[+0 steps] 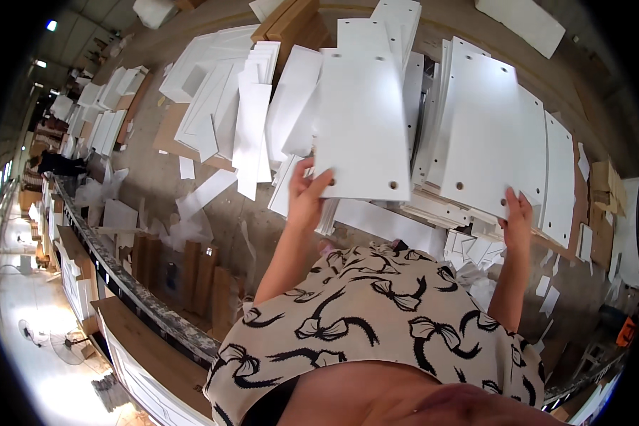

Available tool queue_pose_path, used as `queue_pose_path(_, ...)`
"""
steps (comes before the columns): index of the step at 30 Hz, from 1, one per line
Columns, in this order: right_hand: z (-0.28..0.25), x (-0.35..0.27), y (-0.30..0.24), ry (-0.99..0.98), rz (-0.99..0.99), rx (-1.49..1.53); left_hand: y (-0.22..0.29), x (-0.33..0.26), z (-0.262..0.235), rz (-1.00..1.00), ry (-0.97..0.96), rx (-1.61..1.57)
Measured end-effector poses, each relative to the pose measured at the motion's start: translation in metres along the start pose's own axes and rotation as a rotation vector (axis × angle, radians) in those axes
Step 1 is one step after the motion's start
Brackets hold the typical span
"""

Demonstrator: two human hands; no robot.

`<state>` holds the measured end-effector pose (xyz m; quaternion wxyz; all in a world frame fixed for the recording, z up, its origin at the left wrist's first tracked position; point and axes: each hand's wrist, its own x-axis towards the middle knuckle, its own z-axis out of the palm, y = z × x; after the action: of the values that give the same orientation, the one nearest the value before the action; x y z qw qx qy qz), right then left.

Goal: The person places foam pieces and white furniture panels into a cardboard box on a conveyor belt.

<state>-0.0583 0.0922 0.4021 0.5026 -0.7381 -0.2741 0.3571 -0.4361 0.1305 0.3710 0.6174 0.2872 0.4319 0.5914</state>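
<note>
A white rectangular panel (pixel 366 128) with a round hole near each corner is gripped at its near left corner by my left hand (pixel 306 196), thumb on top and fingers underneath. My right hand (pixel 517 216) has its thumb and fingers closed on the near right corner of another white drilled panel (pixel 479 124). That second panel lies over a stack of similar boards, tilted slightly; whether it is lifted clear of them I cannot tell. More drilled panels (pixel 557 177) stand just right of it. Behind the left panel, further white boards (pixel 397 18) show at the far side.
To the left lie loose white strips (pixel 252 135) and stacked white boards (pixel 209 99) on cardboard. Brown cardboard pieces (pixel 291 25) stand at the back. A dark-edged conveyor rail (pixel 142 298) curves along my left. Scraps and plastic film (pixel 181 231) litter the floor.
</note>
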Motion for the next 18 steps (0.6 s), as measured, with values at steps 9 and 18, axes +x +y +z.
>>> queue_pose_path(9,0.204,0.029,0.049,-0.473,0.095,0.211,0.004,0.036,-0.045,-0.019,0.077,-0.127)
queue_pose_path(18,0.186,0.110,-0.009,-0.371,-0.210,-0.555,-0.048,0.084,-0.035,0.301,0.123,1.126)
